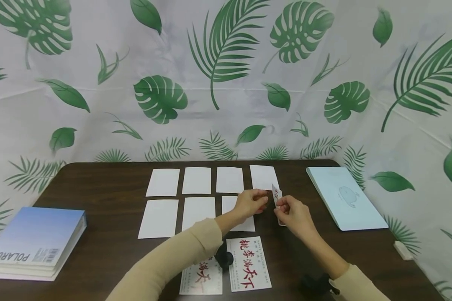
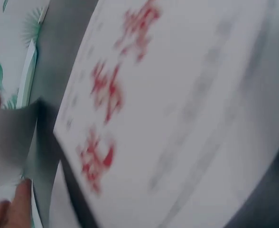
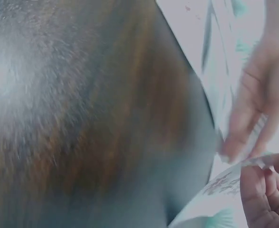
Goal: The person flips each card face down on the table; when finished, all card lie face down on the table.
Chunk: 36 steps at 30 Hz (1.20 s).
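Observation:
In the head view my right hand pinches a white card with red print, held up edge-on above the table. My left hand is just left of it, fingers bent loosely, with no card visible in them. Beneath and beside the left hand lies a white blank card, partly covered. In the right wrist view the right fingers grip the card's edge, and the blurred left hand is close by. Two cards with red characters lie in front, one card fully visible, the other card partly behind the left forearm.
Blank white cards lie in two rows on the dark table. A thick blue album marked POLAROID sits at the left. On the right is a light blue book with a whale drawing. Leaf-print cloth hangs behind.

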Each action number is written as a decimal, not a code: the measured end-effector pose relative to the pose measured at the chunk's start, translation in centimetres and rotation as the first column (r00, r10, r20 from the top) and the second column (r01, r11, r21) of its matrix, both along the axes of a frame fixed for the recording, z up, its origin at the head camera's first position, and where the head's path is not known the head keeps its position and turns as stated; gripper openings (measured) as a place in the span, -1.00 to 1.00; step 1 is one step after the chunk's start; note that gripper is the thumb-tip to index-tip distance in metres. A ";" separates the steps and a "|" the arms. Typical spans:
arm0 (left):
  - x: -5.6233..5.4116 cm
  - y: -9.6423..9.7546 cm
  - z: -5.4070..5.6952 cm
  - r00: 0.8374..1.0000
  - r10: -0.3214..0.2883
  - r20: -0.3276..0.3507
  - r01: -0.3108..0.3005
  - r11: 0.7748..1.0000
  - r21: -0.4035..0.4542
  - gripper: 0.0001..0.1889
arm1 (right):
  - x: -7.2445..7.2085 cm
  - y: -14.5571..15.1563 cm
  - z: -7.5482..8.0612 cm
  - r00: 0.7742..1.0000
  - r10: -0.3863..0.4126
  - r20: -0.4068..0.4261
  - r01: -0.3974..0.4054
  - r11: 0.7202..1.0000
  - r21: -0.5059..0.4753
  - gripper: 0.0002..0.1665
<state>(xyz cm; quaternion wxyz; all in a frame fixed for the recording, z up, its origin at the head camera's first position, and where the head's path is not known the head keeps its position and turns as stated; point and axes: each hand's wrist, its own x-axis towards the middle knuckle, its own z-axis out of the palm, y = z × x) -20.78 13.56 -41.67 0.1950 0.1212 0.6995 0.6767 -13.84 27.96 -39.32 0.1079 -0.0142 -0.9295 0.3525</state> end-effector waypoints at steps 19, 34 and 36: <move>1.7 -1.0 -0.5 0.979 0.113 -0.169 -0.142 0.974 -0.177 -0.67 | -0.6 3.8 -0.7 0.988 -0.155 0.009 0.154 0.975 -0.163 -0.79; 1.5 -0.9 -0.4 0.917 -0.120 -0.381 -0.099 0.856 -0.507 -0.78 | -1.0 4.6 -3.0 0.966 -0.118 0.230 0.102 0.992 0.080 -0.74; 1.5 -0.7 -0.2 0.903 -0.143 -0.406 -0.110 0.835 -0.539 -0.83 | -1.1 4.6 -2.8 0.967 -0.118 0.224 0.097 0.990 0.106 -0.74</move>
